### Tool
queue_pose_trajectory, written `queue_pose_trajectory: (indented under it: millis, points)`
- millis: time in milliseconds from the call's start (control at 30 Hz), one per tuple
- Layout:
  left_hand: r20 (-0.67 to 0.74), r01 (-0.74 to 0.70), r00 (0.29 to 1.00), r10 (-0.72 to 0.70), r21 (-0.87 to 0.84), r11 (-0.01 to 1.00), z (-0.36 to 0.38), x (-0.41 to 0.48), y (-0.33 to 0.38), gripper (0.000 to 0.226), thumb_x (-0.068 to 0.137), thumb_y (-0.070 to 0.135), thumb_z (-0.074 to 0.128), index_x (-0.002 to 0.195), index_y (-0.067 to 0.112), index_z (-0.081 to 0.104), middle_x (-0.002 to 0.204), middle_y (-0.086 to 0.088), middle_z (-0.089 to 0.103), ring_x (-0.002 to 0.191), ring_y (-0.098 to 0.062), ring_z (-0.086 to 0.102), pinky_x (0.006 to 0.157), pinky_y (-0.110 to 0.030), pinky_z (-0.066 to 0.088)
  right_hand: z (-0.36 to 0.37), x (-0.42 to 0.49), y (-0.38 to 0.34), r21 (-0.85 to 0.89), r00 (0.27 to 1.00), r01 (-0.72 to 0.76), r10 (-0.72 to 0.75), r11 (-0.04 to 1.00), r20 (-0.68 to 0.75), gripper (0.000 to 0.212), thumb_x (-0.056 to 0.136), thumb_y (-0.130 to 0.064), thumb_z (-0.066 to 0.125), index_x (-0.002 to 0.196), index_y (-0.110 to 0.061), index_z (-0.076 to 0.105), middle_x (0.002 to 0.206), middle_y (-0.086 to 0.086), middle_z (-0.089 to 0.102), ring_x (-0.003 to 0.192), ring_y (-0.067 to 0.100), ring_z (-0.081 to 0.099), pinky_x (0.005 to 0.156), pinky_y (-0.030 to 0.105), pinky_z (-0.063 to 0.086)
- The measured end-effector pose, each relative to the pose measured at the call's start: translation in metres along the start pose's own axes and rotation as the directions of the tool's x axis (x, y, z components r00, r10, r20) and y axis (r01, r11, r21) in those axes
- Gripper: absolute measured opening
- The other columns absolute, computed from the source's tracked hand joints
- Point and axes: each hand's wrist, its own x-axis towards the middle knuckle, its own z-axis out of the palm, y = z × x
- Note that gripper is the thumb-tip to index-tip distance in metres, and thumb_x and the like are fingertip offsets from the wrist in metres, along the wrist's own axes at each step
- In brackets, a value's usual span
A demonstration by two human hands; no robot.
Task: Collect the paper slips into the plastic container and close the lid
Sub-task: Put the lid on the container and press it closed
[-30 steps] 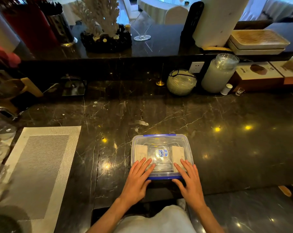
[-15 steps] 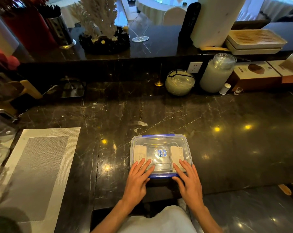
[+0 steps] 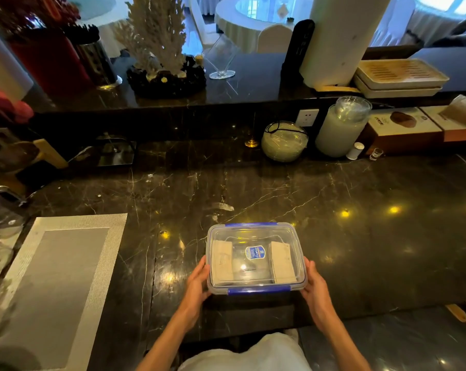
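Observation:
A clear plastic container [image 3: 256, 286] with blue clips sits on the dark marble counter near its front edge, its transparent lid [image 3: 253, 236] on top. Through the lid I see two stacks of tan paper slips, one at the left [image 3: 221, 261] and one at the right [image 3: 282, 262]. My left hand [image 3: 197, 286] grips the container's left side and my right hand [image 3: 316, 286] grips its right side, fingers wrapped along the walls.
A grey woven placemat [image 3: 52, 277] lies to the left. At the back of the counter stand a round glass bowl [image 3: 284, 141], a frosted jar [image 3: 338, 127] and cardboard boxes [image 3: 403, 127]. A raised shelf behind holds a coral ornament [image 3: 159, 49] and trays [image 3: 399, 76].
Both hands lay flat on the lid's front edge before. Now they have slid outward to the container's left and right sides.

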Motion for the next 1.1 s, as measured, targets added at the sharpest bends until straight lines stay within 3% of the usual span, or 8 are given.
queue_pose_trajectory:
  millis: [133,233,467,533,633,733,867,1100]
  points:
    - [-0.069,-0.026,0.997,0.03,0.057,0.998,-0.015,0.006,0.019,0.042,0.101,0.028,0.044,0.143,0.029,0.046,0.132,0.002,0.064,0.113,-0.015,0.065,0.071,-0.026,0.061,0.019,0.001,-0.009,0.014,0.999,0.04,-0.04,0.999,0.017,0.049,0.101,-0.047,0.03,0.141,-0.027,0.052,0.138,0.003,0.061,0.131,0.024,0.055,0.114,0.053,0.037]
    - [-0.124,-0.03,0.992,0.036,0.048,0.998,-0.028,0.009,0.029,0.042,0.102,0.023,0.044,0.143,0.023,0.047,0.123,0.001,0.067,0.096,-0.008,0.072,0.064,-0.024,0.061,0.036,0.002,-0.012,0.016,0.997,0.038,-0.039,0.999,0.06,0.047,0.097,-0.051,0.033,0.134,-0.034,0.055,0.136,-0.001,0.063,0.129,0.02,0.056,0.114,0.049,0.039]
    - [-0.141,-0.026,0.989,0.037,0.085,0.996,-0.04,0.007,0.024,0.043,0.103,0.021,0.042,0.146,0.027,0.04,0.143,-0.007,0.054,0.126,-0.027,0.057,0.099,-0.049,0.052,0.056,0.006,-0.002,-0.028,0.996,-0.02,0.022,0.999,0.085,0.043,0.105,-0.037,0.033,0.146,-0.029,0.044,0.147,0.003,0.053,0.138,0.024,0.046,0.119,0.051,0.031]
    - [-0.134,-0.075,0.984,0.12,0.298,0.951,-0.036,0.007,0.025,0.048,0.103,0.028,0.042,0.148,0.034,0.029,0.156,-0.003,0.036,0.143,-0.027,0.037,0.113,-0.052,0.036,0.056,0.005,-0.008,-0.183,0.996,0.045,-0.031,0.982,0.082,0.046,0.104,-0.039,0.033,0.15,-0.031,0.035,0.156,0.002,0.041,0.145,0.02,0.036,0.121,0.045,0.026]
    - [-0.001,-0.183,0.933,0.36,0.859,0.478,-0.025,0.003,0.016,0.063,0.102,0.038,0.037,0.152,0.044,-0.002,0.162,0.013,-0.018,0.149,-0.02,-0.021,0.118,-0.053,-0.011,0.056,0.002,-0.009,-0.728,0.959,0.282,-0.212,0.625,0.189,0.061,0.101,-0.05,0.033,0.156,-0.035,0.01,0.164,-0.013,-0.001,0.153,0.013,-0.003,0.123,0.041,0.009]
    - [0.179,-0.234,0.918,0.354,0.965,0.12,-0.005,-0.007,0.009,0.067,0.099,0.046,0.03,0.146,0.052,-0.017,0.157,0.015,-0.032,0.142,-0.016,-0.038,0.112,-0.055,-0.027,0.063,-0.003,0.001,-0.886,0.878,0.44,-0.273,0.142,0.393,0.063,0.101,-0.054,0.031,0.154,-0.043,0.0,0.16,-0.016,-0.016,0.151,0.015,-0.02,0.124,0.042,-0.003]
    - [0.194,-0.201,0.953,0.232,0.98,0.003,0.004,-0.002,0.003,0.065,0.09,0.063,0.007,0.145,0.048,-0.023,0.155,0.006,-0.037,0.136,-0.017,-0.046,0.109,-0.056,-0.028,0.074,0.003,0.009,-0.9,0.885,0.436,-0.188,0.017,0.426,0.065,0.099,-0.059,0.028,0.152,-0.046,-0.008,0.158,-0.012,-0.028,0.148,0.019,-0.031,0.122,0.041,-0.012]
    - [0.18,-0.19,0.953,0.245,0.982,0.017,-0.011,0.055,0.042,0.065,0.098,0.054,0.021,0.143,0.052,-0.025,0.155,0.009,-0.036,0.139,-0.017,-0.043,0.115,-0.058,-0.02,0.108,0.061,-0.026,-0.891,0.88,0.454,-0.161,0.013,0.447,0.066,0.099,-0.057,0.031,0.153,-0.044,-0.005,0.16,-0.009,-0.022,0.149,0.02,-0.028,0.123,0.043,-0.01]
